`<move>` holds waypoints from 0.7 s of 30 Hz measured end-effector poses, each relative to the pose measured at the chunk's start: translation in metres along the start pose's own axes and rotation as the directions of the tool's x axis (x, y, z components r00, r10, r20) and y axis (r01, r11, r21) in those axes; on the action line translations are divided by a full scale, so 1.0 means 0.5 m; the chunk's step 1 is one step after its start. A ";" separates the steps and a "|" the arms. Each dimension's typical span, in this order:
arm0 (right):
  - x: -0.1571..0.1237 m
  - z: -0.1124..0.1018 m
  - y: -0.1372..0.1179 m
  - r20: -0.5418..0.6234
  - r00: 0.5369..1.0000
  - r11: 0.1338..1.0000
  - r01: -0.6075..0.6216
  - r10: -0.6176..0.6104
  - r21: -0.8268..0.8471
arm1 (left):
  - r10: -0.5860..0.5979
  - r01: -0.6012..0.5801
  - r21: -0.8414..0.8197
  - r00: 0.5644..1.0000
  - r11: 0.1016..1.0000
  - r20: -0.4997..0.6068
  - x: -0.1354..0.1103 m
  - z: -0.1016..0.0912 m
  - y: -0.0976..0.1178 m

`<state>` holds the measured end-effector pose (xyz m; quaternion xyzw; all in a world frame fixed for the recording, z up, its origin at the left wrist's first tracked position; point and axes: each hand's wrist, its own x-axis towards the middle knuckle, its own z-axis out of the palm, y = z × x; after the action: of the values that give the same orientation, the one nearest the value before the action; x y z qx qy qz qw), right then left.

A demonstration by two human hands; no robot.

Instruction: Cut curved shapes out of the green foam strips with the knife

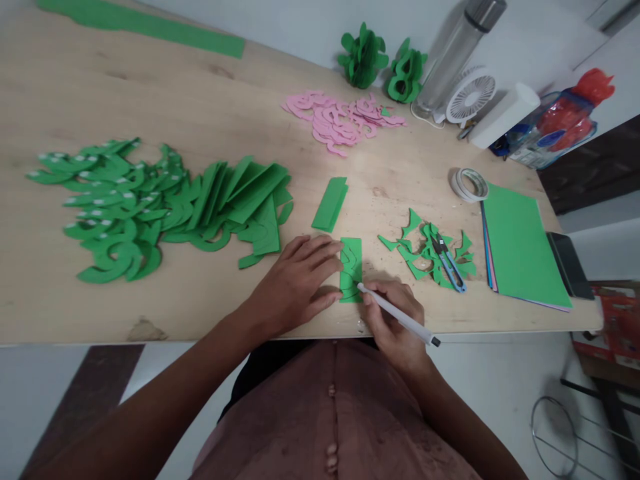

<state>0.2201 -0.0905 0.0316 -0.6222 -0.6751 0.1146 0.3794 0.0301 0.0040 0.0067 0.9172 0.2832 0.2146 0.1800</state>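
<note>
My left hand (300,277) lies flat with fingers spread, pressing the left edge of a small folded green paper strip (351,267) near the table's front edge. My right hand (395,320) is closed round a white pen (400,317), its tip touching the strip's lower right corner. Curved pen lines show on the strip. A second folded green strip (331,204) lies just beyond it.
A large pile of green cut shapes (150,207) lies left, pink cut shapes (340,120) at the back. Green scraps with blue scissors (450,263), a tape roll (469,184), stacked green sheets (523,247), a phone (570,263), a small fan (470,97) and bottle (457,50) sit right.
</note>
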 end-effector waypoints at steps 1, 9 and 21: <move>0.000 0.000 0.000 0.000 1.000 1.000 0.000 0.000 -0.001 | 0.000 0.000 0.001 1.000 1.000 0.000 0.000 0.000 0.000; -0.003 -0.003 -0.002 0.001 1.000 1.000 -0.004 0.004 0.004 | 0.000 0.000 -0.003 1.000 1.000 -0.004 -0.001 0.003 -0.001; -0.004 -0.004 -0.005 0.017 1.000 1.000 -0.007 0.007 -0.017 | 0.005 -0.005 -0.002 1.000 1.000 -0.013 0.000 0.002 -0.001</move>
<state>0.2195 -0.0934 0.0338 -0.6268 -0.6772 0.1154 0.3677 0.0303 0.0039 0.0056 0.9164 0.2819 0.2210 0.1784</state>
